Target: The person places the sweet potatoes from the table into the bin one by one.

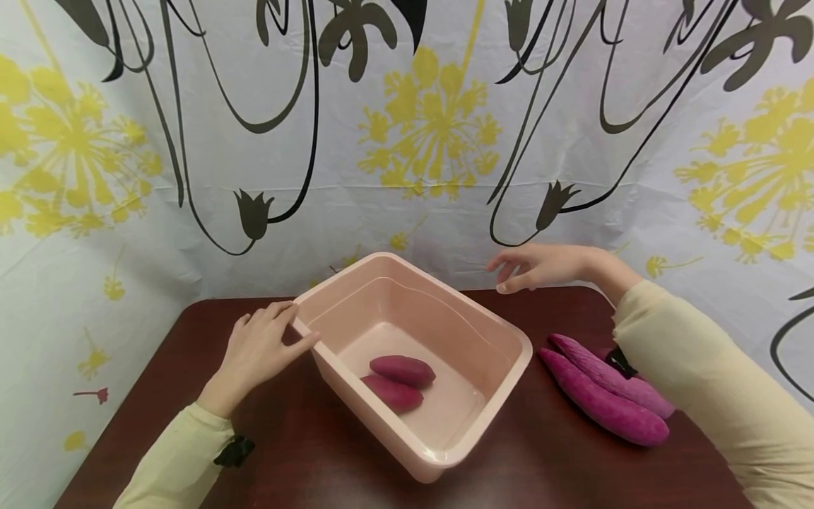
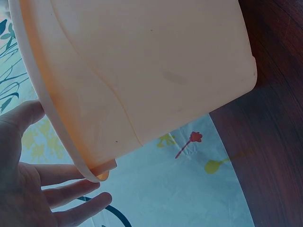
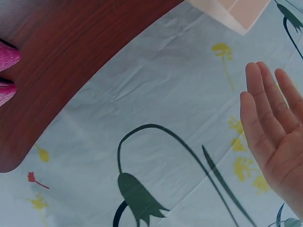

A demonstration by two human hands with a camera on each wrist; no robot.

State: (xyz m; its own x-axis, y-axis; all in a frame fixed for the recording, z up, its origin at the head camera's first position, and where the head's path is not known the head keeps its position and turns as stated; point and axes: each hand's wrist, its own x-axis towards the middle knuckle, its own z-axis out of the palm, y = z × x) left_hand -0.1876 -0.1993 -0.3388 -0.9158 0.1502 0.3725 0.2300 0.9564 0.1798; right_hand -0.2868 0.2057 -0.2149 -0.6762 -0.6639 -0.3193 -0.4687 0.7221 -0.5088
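Observation:
A pink plastic basin (image 1: pixel 343 375) stands at an angle on the dark table. On its floor lie two short purple-red sweet potatoes (image 1: pixel 402 370), side by side. My left hand (image 1: pixel 263 350) is at the basin's left corner, its spread, mostly straight fingers touching the rim. The left wrist view shows thumb and fingers at the rim (image 2: pixel 60 137). Raised beyond the basin's right side, my right hand (image 1: pixel 534 267) holds nothing, its fingers relaxed. Below the right forearm rest two long, curved magenta vegetables (image 1: pixel 604 403), partly hidden by the sleeve.
The dark reddish-brown table (image 1: pixel 280 452) has a rounded far corner at the right. Behind and beside it hangs a white cloth (image 1: pixel 420 226) with yellow and dark flower prints. A black band (image 1: pixel 235 451) circles my left wrist.

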